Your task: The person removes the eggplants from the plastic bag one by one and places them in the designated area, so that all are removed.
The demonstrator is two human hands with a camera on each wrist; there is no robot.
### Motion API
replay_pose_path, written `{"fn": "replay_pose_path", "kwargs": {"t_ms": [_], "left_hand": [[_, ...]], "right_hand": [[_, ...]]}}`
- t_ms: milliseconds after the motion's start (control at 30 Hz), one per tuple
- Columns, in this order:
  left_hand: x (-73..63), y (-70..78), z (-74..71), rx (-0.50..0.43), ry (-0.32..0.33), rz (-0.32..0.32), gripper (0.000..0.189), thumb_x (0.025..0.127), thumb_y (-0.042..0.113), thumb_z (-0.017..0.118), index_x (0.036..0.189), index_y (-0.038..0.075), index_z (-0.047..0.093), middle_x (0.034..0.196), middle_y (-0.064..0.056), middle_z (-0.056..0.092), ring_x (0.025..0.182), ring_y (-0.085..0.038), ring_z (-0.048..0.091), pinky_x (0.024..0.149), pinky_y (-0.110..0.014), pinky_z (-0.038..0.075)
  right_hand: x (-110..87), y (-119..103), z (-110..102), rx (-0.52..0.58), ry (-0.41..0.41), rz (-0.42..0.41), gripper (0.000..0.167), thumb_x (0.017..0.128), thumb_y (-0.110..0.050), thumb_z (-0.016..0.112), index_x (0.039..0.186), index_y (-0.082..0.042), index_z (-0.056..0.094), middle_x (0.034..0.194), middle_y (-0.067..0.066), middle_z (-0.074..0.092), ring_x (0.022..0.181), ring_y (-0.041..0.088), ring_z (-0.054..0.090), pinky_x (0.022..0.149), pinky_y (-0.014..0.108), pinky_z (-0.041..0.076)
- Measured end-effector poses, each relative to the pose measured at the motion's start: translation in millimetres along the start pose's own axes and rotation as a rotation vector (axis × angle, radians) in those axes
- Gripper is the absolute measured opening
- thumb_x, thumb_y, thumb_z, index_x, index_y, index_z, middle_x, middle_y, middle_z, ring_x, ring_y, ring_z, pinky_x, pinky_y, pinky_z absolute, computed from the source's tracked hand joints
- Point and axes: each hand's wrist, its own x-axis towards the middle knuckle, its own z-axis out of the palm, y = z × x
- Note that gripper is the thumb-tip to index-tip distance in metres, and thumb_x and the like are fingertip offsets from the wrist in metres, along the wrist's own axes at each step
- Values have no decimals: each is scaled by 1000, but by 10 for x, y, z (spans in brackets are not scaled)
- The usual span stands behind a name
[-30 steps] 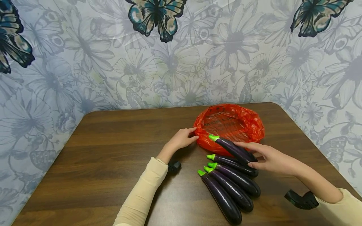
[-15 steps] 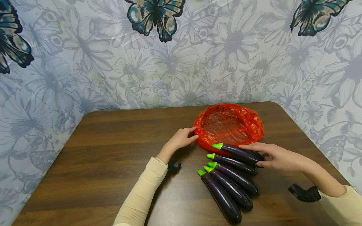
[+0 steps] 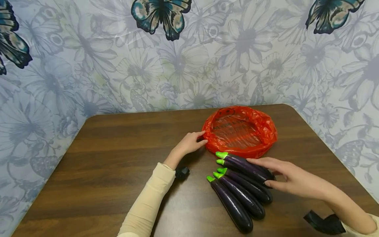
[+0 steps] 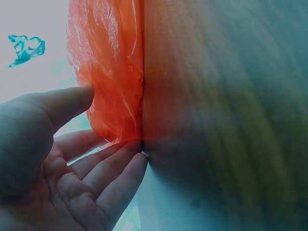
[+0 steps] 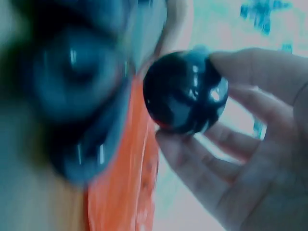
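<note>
My right hand (image 3: 296, 177) grips a dark purple eggplant (image 3: 247, 166) with a bright green cap. In the right wrist view, thumb and fingers curl round its rounded end (image 5: 180, 96), which appears lifted off the table. It lies across another eggplant in the head view, hiding most of that one but its green cap (image 3: 220, 162). A red plastic bag (image 3: 208, 140) stands wide with its rim rolled, just behind them. Against the bag's left side rests my left hand (image 3: 188, 144), its fingers fairly straight and touching the plastic (image 4: 110, 72).
More eggplants lie fanned out nearer me: one at the front left (image 3: 232, 205), one beside it (image 3: 242, 197), and another (image 3: 254, 187) behind. They rest on a brown wooden table (image 3: 118, 158). A flowered wall covering (image 3: 177, 72) rises behind the table's far edge.
My right hand has drawn the eggplant back from over the bag's front rim toward me, over the row of eggplants. The left hand stays at the bag. The view has tilted slightly.
</note>
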Motion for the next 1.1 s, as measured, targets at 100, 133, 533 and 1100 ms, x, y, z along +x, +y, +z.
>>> {"fn": "replay_pose_path", "kwargs": {"t_ms": [100, 133, 533, 1100], "left_hand": [[-4, 3, -6, -2, 2, 1, 53, 94, 29, 58, 139, 5, 45, 133, -12, 50, 118, -24, 50, 97, -36, 39], [-5, 0, -11, -2, 3, 2, 53, 94, 30, 58, 139, 5, 45, 133, -12, 50, 118, -24, 50, 97, -36, 39], [-17, 3, -14, -6, -1, 4, 53, 94, 30, 58, 139, 5, 45, 134, -13, 49, 119, -24, 49, 97, -36, 38], [-24, 26, 7, 1, 3, -13, 53, 94, 30, 57, 139, 6, 45, 134, -12, 49, 118, -23, 49, 96, -36, 40]], "right_hand": [[-29, -212, 204, -46, 22, 5, 69, 84, -9, 71, 144, -13, 38, 133, -1, 48, 118, 13, 47, 86, 24, 45], [-29, -269, 265, -48, 30, 9, 69, 83, -9, 72, 144, -13, 39, 133, 0, 49, 116, 14, 48, 85, 24, 46], [22, -404, 389, -164, 198, 40, 78, 73, -1, 76, 142, -14, 42, 130, -3, 51, 113, 14, 51, 86, 18, 42], [-75, 288, -136, -62, 50, 129, 63, 82, -3, 71, 139, -15, 48, 132, 0, 52, 116, 7, 47, 80, 28, 48]]}}
